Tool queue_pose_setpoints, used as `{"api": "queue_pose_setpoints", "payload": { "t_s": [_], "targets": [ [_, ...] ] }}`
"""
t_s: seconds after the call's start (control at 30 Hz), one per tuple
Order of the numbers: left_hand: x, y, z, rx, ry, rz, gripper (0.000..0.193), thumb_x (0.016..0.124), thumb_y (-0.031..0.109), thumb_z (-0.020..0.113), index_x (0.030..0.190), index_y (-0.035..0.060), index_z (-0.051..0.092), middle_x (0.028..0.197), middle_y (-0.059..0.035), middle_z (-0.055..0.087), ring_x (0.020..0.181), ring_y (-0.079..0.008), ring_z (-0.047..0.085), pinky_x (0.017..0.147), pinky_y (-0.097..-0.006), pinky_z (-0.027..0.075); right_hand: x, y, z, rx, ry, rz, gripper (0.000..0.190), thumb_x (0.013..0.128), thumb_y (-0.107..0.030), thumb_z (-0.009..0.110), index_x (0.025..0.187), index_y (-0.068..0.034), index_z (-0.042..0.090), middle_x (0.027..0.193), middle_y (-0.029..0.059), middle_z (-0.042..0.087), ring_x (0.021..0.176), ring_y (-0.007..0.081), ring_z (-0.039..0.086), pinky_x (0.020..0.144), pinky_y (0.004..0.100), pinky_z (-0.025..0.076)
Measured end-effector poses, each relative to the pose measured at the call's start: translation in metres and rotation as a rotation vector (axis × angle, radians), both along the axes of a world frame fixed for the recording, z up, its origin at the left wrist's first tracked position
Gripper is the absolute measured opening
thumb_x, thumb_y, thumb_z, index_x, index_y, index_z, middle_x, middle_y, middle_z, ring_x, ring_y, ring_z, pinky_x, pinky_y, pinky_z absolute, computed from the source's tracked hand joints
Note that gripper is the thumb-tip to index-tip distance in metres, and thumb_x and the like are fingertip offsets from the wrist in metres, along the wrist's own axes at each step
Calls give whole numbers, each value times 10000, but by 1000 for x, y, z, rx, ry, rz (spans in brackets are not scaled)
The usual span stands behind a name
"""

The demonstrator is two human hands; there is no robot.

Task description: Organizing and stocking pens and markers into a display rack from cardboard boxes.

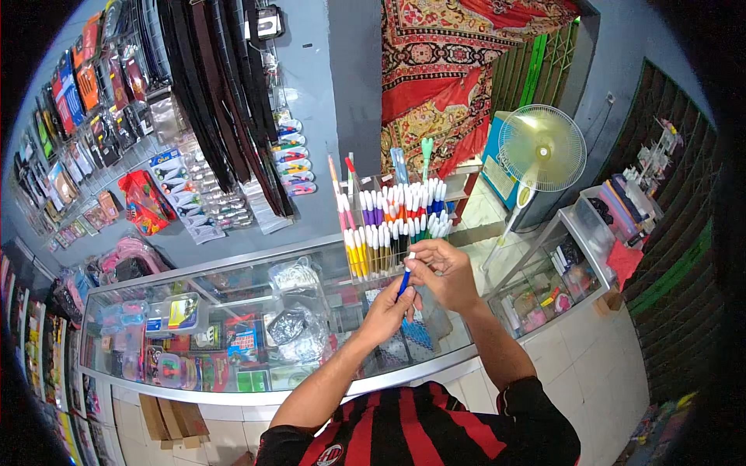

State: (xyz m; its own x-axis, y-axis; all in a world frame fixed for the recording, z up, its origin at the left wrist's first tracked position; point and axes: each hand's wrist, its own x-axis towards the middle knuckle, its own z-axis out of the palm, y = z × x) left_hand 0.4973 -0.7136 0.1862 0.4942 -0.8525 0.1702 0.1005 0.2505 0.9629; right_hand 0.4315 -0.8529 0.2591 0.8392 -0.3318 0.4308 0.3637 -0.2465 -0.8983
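A blue marker pen (404, 282) with a white cap is held above the glass display counter. My left hand (389, 309) grips its blue barrel at the lower end. The fingers of my right hand (444, 272) pinch around the white cap (412, 256) at the top. Just beyond my hands stands a clear acrylic pen rack (356, 276). It holds rows of white-capped markers, among them yellow markers (356, 256), purple markers (371, 209) and red markers (415, 205). Some of the rack's right side is hidden behind my right hand.
The glass counter (233, 389) has a metal rim. On its left lie a clear plastic box (185, 313) and plastic bags (297, 326). Belts (215, 99) and packaged goods hang on the wall. A standing fan (542, 148) and a second glass case (548, 297) are to the right.
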Motion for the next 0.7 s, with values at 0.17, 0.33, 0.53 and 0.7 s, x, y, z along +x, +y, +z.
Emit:
{"api": "queue_pose_setpoints", "payload": {
  "t_s": [0.17, 0.33, 0.53, 0.7],
  "targets": [
    [0, -2, -1, 24, -59, -5, 346, 1061, 274, 429, 1299, 30, 488, 842, -37, 580, 660, -87, 505, 619, -243, 445, 4, -34, 40, -79, -253, -184, 223, 889, -19, 689, 1101, 8, 626, 928, 79, 694, 814, 96, 652, 646, 232, 538],
    [-1, -2, 3, 18, -51, 28, 338, 1042, 227, 482, 1316, 28, 477, 835, -36, 577, 661, -81, 500, 625, -241, 446, 15, -55, 86, -165, -348, -427, 197, 886, -38, 699, 1070, 7, 644, 943, 77, 695, 826, 113, 658, 669, 246, 536],
    [0, -1, 1, 46, -85, 25, 364, 1046, 268, 475, 1322, 30, 477, 849, -34, 588, 664, -73, 496, 633, -227, 451, 33, -67, 88, -443, -395, -534, 174, 884, -61, 701, 1026, 23, 648, 886, 125, 710, 797, 149, 685, 665, 272, 543],
    [-1, -1, 3, 45, -89, 16, 367, 1044, 249, 482, 1327, 15, 469, 852, -37, 589, 672, -72, 496, 638, -227, 452, 49, -77, 68, -474, -271, -526, 184, 886, -50, 702, 1047, 22, 649, 898, 101, 708, 770, 101, 666, 645, 232, 526]
  ]
}}
